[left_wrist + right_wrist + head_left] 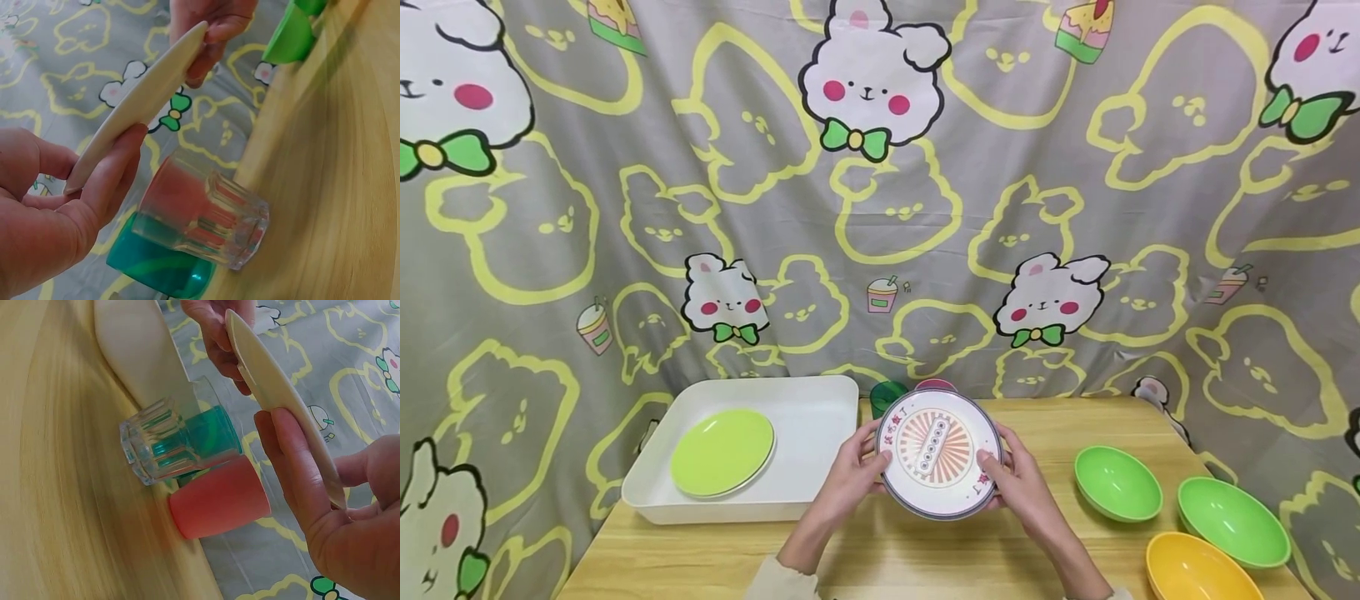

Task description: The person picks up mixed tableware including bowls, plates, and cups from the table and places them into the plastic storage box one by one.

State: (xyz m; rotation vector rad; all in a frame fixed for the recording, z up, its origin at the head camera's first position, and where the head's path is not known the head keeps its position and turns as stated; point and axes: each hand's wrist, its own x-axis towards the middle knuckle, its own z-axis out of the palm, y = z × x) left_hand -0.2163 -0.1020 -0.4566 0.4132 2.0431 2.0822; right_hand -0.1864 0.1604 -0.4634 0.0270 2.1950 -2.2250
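Observation:
A round white plate (938,454) with a dark rim, a red sunburst and printed characters is held up above the table, its face tilted toward the head camera. My left hand (857,467) pinches its left edge, thumb on top and fingers beneath. On the opposite edge my right hand (1017,472) grips it the same way. Behind the plate stand a clear glass (206,209), a green cup (159,259) and a red cup (220,497); in the head view the plate mostly hides them.
At the left, a white tray (816,442) holds a lime green plate (722,452). To the right sit two green bowls (1117,483) and an orange bowl (1202,571) on the wooden table (1045,421). A patterned curtain (917,242) hangs behind the table.

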